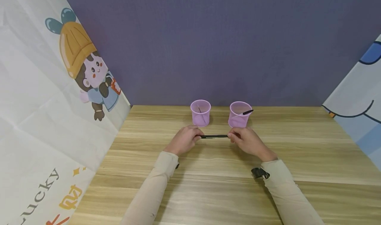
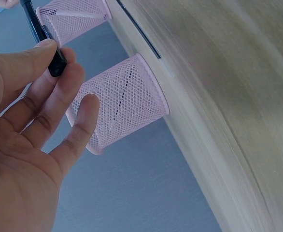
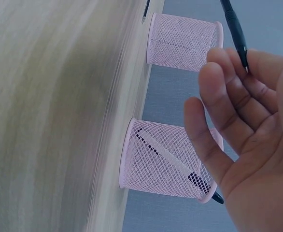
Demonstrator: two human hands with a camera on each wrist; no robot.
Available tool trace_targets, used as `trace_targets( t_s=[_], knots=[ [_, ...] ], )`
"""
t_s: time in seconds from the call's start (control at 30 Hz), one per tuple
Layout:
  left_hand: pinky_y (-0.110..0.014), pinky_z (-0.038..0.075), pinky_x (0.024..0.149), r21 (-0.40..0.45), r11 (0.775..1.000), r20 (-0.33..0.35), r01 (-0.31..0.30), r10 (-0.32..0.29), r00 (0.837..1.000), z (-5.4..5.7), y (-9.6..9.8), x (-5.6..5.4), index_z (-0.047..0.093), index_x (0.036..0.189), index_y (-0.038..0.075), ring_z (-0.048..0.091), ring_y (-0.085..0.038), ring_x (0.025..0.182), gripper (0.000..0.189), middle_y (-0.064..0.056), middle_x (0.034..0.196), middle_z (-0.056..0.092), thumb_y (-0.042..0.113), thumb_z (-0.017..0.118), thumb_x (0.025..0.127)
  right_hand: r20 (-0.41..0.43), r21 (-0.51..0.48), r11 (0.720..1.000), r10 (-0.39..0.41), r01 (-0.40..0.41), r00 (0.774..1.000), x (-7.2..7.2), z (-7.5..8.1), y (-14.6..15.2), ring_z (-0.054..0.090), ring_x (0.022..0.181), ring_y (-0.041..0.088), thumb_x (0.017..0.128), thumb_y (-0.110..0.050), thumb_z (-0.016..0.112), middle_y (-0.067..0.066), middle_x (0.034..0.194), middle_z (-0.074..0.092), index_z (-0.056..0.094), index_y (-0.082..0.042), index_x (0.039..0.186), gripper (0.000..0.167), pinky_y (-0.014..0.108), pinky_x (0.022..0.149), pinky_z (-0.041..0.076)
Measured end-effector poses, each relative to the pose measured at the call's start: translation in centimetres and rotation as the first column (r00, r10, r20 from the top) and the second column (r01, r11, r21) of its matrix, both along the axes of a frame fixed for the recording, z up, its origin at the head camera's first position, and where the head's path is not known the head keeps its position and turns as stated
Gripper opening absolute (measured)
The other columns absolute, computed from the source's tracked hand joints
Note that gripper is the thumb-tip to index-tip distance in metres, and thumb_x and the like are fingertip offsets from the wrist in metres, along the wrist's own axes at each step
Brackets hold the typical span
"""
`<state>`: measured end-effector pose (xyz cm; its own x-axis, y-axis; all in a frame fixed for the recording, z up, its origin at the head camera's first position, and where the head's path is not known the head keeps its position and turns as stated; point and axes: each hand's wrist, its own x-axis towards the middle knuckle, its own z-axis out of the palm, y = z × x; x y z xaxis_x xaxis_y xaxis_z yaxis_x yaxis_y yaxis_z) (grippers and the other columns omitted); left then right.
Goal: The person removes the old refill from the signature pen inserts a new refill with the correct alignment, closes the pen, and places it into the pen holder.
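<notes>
A black pen (image 1: 215,136) is held level between both hands over the wooden table. My left hand (image 1: 186,139) pinches its blunt end, with the clip beside the thumb; the pen's end (image 2: 57,65) pokes out past the fingers in the left wrist view. My right hand (image 1: 246,139) holds the other end between thumb and fingertips, where the pen's narrow point (image 3: 246,67) shows. A thin dark refill (image 2: 141,31) lies on the table below the pen. Just behind the hands stand two pink mesh cups, the left cup (image 1: 196,119) and the right cup (image 1: 235,121).
The left cup contains a thin dark stick (image 1: 200,111). Leaning in the right cup is a pen with a pale barrel and black end (image 1: 248,112). A dark blue panel (image 1: 202,46) rises behind the wooden table (image 1: 208,192). Printed white cloth (image 1: 44,119) hangs at left.
</notes>
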<state>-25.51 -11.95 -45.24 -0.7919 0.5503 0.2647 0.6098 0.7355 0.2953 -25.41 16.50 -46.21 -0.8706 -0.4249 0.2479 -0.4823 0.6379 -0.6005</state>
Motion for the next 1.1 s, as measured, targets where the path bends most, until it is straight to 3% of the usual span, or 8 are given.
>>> trace_targets(
  t_s=[0.63, 0.9, 1.1],
  knots=[
    [-0.032, 0.057, 0.098, 0.000, 1.000, 0.007, -0.001, 0.001, 1.000, 0.06, 0.06, 0.04, 0.078, 0.109, 0.013, 0.070, -0.015, 0.103, 0.015, 0.001, 0.106, 0.076, 0.010, 0.070, 0.097, -0.022, 0.011, 1.000, -0.005, 0.005, 1.000, -0.07, -0.17, 0.09, 0.050, 0.057, 0.006, 0.104, -0.019, 0.061, -0.008, 0.066, 0.057, 0.065, -0.016, 0.077, 0.027, 0.024, 0.055, 0.044],
    [-0.033, 0.057, 0.098, 0.004, 1.000, 0.008, -0.004, 0.004, 1.000, -0.02, 0.01, 0.03, 0.078, 0.109, 0.012, 0.070, -0.015, 0.102, 0.014, 0.000, 0.105, 0.076, 0.011, 0.070, 0.097, -0.024, -0.035, 0.999, -0.021, 0.020, 0.999, -0.02, 0.05, 0.14, 0.056, 0.069, 0.008, 0.099, -0.020, 0.069, -0.005, 0.079, 0.067, 0.072, -0.011, 0.099, 0.009, 0.024, 0.062, 0.049],
    [-0.033, 0.056, 0.099, 0.019, 1.000, 0.019, -0.010, 0.010, 1.000, 0.07, -0.05, 0.06, 0.078, 0.109, 0.012, 0.070, -0.016, 0.104, 0.015, 0.000, 0.107, 0.076, 0.010, 0.070, 0.096, -0.025, -0.046, 0.999, -0.014, 0.013, 1.000, -0.10, 0.08, 0.11, 0.058, 0.070, 0.008, 0.091, -0.012, 0.076, -0.002, 0.080, 0.068, 0.071, -0.006, 0.105, 0.016, 0.023, 0.062, 0.051]
  ],
)
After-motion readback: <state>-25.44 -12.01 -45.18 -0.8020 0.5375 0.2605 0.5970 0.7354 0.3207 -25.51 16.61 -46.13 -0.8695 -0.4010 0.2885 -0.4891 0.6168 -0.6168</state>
